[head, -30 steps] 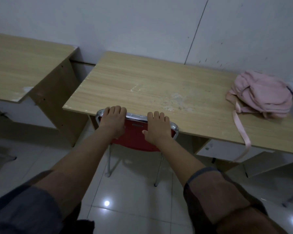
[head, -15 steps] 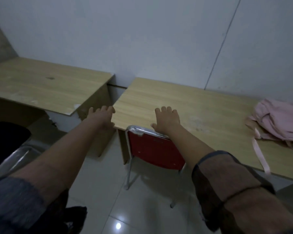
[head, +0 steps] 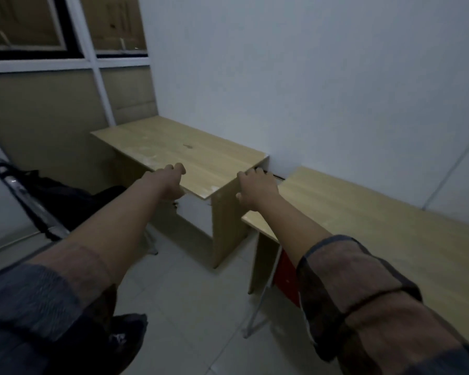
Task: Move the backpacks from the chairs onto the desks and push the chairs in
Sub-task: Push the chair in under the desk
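A black backpack (head: 65, 196) lies on a metal-framed chair (head: 30, 204) at the left, standing out from the left wooden desk (head: 179, 150). The red chair (head: 286, 277) sits tucked under the right wooden desk (head: 377, 226), mostly hidden by my right arm. My left hand (head: 171, 182) hovers empty in front of the left desk's edge, fingers loosely curled. In the air over the gap between the two desks is my right hand (head: 256, 190), fingers apart and holding nothing. The pink backpack is out of view.
A white wall (head: 309, 90) runs behind both desks. A window with a white frame (head: 92, 60) fills the upper left. Pale floor tiles (head: 179, 307) lie between me and the desks.
Both hands have left the red chair's backrest, and the view has swung left. The pink backpack has gone out of frame; the black backpack's chair has come into view.
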